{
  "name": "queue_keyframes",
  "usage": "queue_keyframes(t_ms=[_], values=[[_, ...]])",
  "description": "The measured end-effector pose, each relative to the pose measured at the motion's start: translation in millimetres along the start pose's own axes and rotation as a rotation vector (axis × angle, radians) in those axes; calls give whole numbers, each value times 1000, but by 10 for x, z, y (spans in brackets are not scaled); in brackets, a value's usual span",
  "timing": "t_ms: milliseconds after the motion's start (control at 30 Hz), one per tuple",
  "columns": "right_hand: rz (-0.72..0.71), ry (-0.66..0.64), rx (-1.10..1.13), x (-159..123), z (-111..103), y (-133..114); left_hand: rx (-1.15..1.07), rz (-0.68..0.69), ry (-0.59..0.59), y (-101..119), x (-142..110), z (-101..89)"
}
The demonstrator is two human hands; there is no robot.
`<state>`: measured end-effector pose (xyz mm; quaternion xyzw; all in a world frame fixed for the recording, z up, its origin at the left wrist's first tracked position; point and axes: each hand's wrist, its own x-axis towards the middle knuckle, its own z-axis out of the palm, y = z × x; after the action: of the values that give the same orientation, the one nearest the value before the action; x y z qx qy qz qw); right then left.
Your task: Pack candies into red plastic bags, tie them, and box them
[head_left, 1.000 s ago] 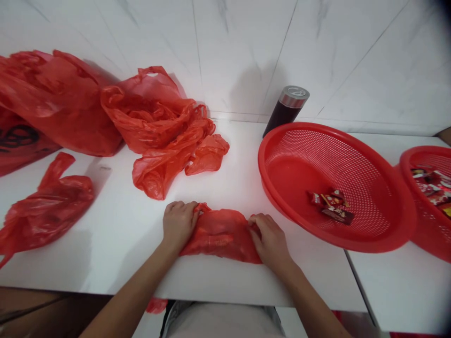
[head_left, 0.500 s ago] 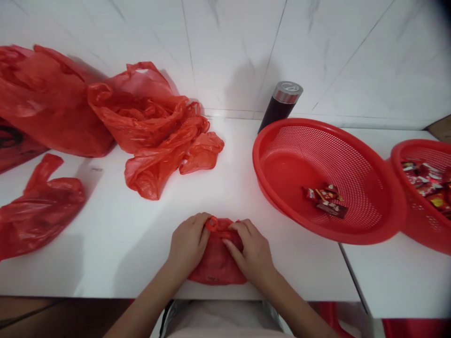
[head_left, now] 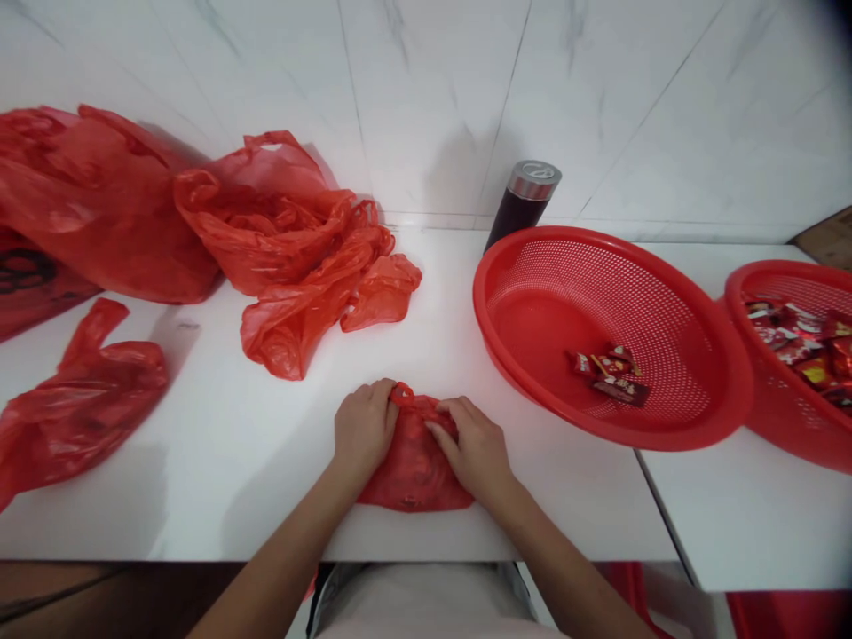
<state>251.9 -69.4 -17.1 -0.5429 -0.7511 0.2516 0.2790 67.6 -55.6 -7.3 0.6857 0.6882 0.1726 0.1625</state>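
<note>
We log a red plastic bag [head_left: 416, 466], wadded into a tight bundle, handle loop [head_left: 402, 393] poking up, lying at 6 o'clock on the white counter [head_left: 200, 524]. Left hand [head_left: 363, 428] closed over its top; right hand [head_left: 469, 448] gripping its side. Black print [head_left: 23, 271] on another bag [head_left: 67, 302] at 9 o'clock: unreadable. Wrapped sweets [head_left: 609, 377] in a red colander [head_left: 480, 311] at 3 o'clock: writing too small.
</note>
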Motion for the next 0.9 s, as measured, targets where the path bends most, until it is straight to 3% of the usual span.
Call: queue_keyframes(t_ms=[200, 400, 500, 600, 667, 700, 767, 800, 833, 900], values=[[221, 83, 547, -203, -277, -111, -216, -31, 145, -108, -234, -180], [178, 161, 715, -484, -366, -229, -425, -307, 208, -289, -607, -359], [217, 163, 679, -561, -327, -185, -496, -445, 166, -484, -680, -491], [271, 119, 642, -579, -339, -116, -589, -459, 22, -621, -702, -719], [249, 91, 604, -562, -379, -96, -650, -371, 47, -590, -703, -878], [215, 67, 582, -547, -399, -99, -645, -292, 143, -527, -700, -933], [137, 32, 551, -514, -431, -129, -507, -66, 332, -320, -685, -961], [99, 34, 545, -498, -441, -150, -389, 72, 349, -196, -673, -929], [63, 55, 542, -485, -448, -171, -260, 209, 275, -74, -657, -876], [18, 144, 538, -470, -467, -199, -94, 414, -8, 120, -624, -753]])
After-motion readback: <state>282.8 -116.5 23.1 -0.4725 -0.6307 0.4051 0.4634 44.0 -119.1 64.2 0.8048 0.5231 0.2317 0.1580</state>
